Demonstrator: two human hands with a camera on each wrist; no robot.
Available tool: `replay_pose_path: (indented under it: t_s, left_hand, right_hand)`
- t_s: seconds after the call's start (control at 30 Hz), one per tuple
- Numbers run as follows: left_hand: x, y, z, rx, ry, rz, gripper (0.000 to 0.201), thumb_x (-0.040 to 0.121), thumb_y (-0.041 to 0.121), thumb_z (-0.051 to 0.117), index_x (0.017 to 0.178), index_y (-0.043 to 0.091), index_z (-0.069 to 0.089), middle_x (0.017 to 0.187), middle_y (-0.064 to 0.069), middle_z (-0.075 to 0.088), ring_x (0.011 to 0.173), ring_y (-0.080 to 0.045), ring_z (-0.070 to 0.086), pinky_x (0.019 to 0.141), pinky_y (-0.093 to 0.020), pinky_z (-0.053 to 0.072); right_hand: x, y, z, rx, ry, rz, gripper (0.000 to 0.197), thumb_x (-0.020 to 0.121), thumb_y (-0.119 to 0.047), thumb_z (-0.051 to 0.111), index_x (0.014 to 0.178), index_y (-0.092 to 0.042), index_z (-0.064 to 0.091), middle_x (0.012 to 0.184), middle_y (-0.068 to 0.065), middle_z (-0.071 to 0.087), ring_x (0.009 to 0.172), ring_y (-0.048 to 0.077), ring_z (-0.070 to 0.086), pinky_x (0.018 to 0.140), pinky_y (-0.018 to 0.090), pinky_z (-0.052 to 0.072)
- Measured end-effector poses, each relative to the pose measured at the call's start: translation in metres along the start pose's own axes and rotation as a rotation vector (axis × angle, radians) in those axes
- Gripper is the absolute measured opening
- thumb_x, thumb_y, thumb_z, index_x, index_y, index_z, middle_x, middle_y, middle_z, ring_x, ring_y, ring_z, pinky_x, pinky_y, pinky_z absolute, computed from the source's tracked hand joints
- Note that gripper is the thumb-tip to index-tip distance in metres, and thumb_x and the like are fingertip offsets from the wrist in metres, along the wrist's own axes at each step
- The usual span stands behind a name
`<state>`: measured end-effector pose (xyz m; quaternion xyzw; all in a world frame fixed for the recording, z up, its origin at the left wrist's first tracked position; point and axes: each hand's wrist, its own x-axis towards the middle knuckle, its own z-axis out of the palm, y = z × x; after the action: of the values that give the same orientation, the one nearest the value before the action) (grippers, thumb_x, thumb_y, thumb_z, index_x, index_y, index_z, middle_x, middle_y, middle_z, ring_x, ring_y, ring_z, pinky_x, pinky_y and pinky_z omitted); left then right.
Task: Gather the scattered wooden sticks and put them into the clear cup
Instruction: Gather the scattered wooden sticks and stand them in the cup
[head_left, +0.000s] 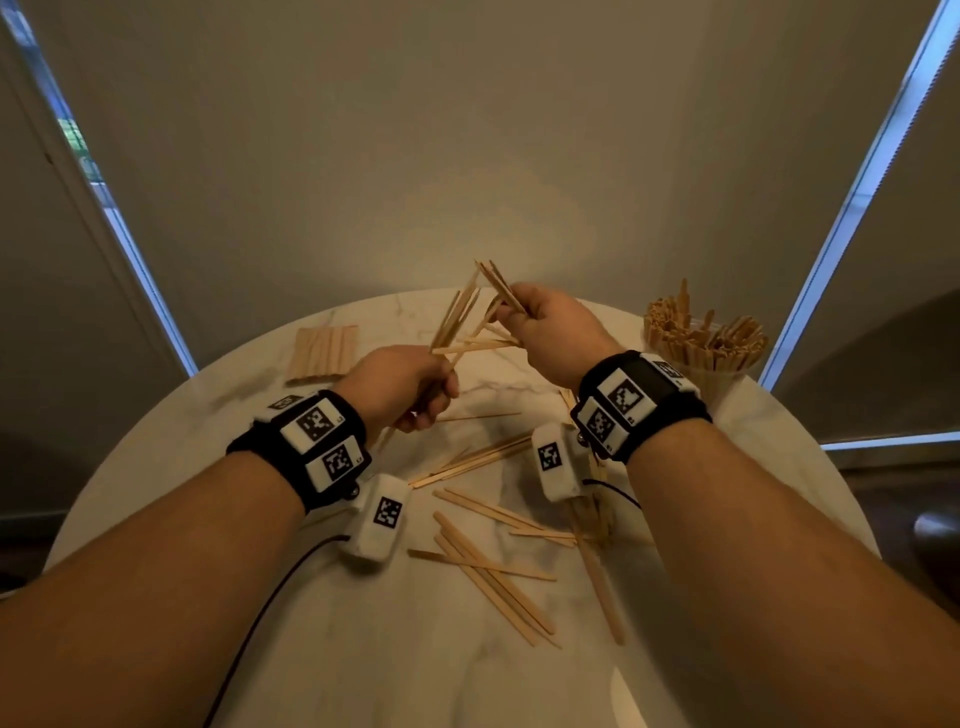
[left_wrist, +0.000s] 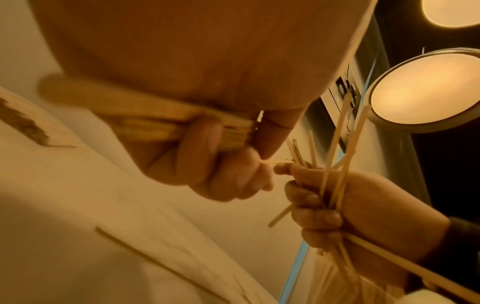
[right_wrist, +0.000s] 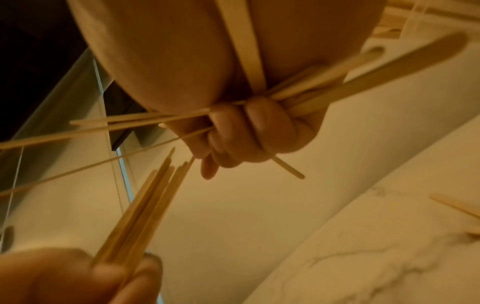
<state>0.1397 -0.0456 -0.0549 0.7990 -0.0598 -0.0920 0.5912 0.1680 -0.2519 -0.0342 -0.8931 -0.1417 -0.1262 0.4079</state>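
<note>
Both hands are raised above the round marble table (head_left: 260, 597), each gripping a bunch of thin wooden sticks. My left hand (head_left: 410, 387) holds a fairly neat bundle (head_left: 457, 317) that points up and to the right; its fingers (left_wrist: 205, 135) curl round the sticks. My right hand (head_left: 540, 322) clutches a messier, splayed bunch (head_left: 496, 283), with fingers (right_wrist: 249, 123) wrapped round it. The two bunches nearly meet at their tips. The clear cup (head_left: 709, 371) stands at the table's far right, packed with upright sticks. Several loose sticks (head_left: 493, 566) lie scattered on the table below my wrists.
A flat row of wider wooden sticks (head_left: 324, 351) lies at the table's far left. White tracker boxes (head_left: 382, 519) with cables hang under both wrists. Window blinds and a wall rise behind the table. A round lamp (left_wrist: 426, 92) shows in the left wrist view.
</note>
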Motion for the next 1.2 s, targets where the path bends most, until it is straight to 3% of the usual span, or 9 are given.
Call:
replay_pose_path:
  t_s: [0.27,0.4,0.47,0.57,0.73,0.87,0.93,1.03,1.2]
  left_hand:
    - [0.011,0.001,0.011,-0.377,-0.099,0.071,0.017,0.079,0.021,0.062,0.078,0.017,0.046,0.058,0.003,0.035,0.044,-0.013,0.027,0.041,-0.021,0.023]
    - [0.013,-0.002,0.029,-0.261,-0.035,0.239,0.034,0.087,0.037,0.077,0.101,0.011,0.059,0.057,0.006,0.043,0.046,-0.012,0.033,0.044,-0.026,0.027]
    - [0.015,-0.001,0.038,-0.296,0.079,0.257,0.029,0.099,0.044,0.065,0.094,0.016,0.061,0.055,0.007,0.042,0.046,-0.011,0.033,0.045,-0.026,0.028]
    - [0.017,0.000,0.039,-0.353,0.122,0.252,0.032,0.108,0.041,0.049,0.092,0.016,0.060,0.052,0.009,0.042,0.044,-0.009,0.034,0.042,-0.024,0.030]
    - [0.009,0.001,0.025,-0.453,0.072,0.171,0.048,0.106,0.049,0.047,0.076,0.015,0.059,0.060,-0.001,0.044,0.052,-0.014,0.041,0.043,-0.024,0.031]
    - [0.005,-0.001,0.000,-0.564,0.168,0.155,0.054,0.106,0.052,0.044,0.067,0.017,0.056,0.083,-0.010,0.070,0.083,-0.027,0.073,0.072,-0.041,0.061]
    - [0.003,-0.002,-0.003,-0.687,0.090,0.135,0.052,0.107,0.051,0.042,0.069,0.016,0.052,0.075,-0.011,0.067,0.086,-0.032,0.076,0.085,-0.047,0.062]
    - [0.002,-0.005,0.001,-0.727,0.050,0.064,0.045,0.104,0.051,0.052,0.072,0.019,0.050,0.057,0.001,0.040,0.049,-0.018,0.054,0.068,-0.041,0.062]
    - [0.000,-0.007,0.008,-0.500,-0.100,0.048,0.024,0.099,0.039,0.066,0.096,0.016,0.063,0.058,0.005,0.034,0.046,-0.010,0.031,0.044,-0.026,0.041]
  right_hand:
    - [0.002,0.008,0.013,0.068,0.293,0.134,0.021,0.108,-0.034,0.043,0.099,-0.026,0.060,0.076,-0.009,0.057,0.066,0.009,0.053,0.054,0.028,0.034]
    - [-0.001,0.000,0.026,0.041,0.159,0.128,0.015,0.108,-0.031,0.043,0.103,-0.022,0.055,0.089,-0.004,0.063,0.078,0.015,0.060,0.065,0.032,0.044]
    - [-0.006,-0.004,0.035,0.064,0.039,0.123,0.018,0.108,-0.029,0.044,0.102,-0.017,0.055,0.088,0.001,0.063,0.074,0.019,0.059,0.069,0.038,0.048]
    - [-0.013,-0.005,0.041,0.255,-0.062,0.186,0.024,0.107,-0.033,0.045,0.100,-0.012,0.056,0.074,0.005,0.056,0.057,0.019,0.050,0.052,0.036,0.043]
    - [-0.019,0.000,0.038,0.308,0.057,0.216,0.028,0.107,-0.038,0.047,0.087,-0.020,0.055,0.064,0.000,0.054,0.052,0.021,0.054,0.053,0.036,0.047]
    - [-0.022,0.004,0.027,0.650,0.196,0.324,0.032,0.108,-0.038,0.045,0.086,-0.017,0.055,0.062,-0.001,0.047,0.047,0.015,0.039,0.044,0.027,0.034]
    - [-0.022,-0.004,0.020,1.009,0.159,0.324,0.033,0.109,-0.036,0.045,0.084,-0.017,0.052,0.058,-0.001,0.041,0.042,0.011,0.030,0.041,0.022,0.025]
    - [-0.025,-0.015,0.014,1.342,0.021,0.322,0.035,0.109,-0.039,0.044,0.082,-0.017,0.051,0.062,-0.001,0.036,0.043,0.009,0.028,0.040,0.021,0.024]
    - [-0.033,-0.028,0.008,1.583,-0.274,0.292,0.038,0.108,-0.044,0.040,0.082,-0.017,0.049,0.063,-0.004,0.031,0.041,0.006,0.024,0.040,0.019,0.019]
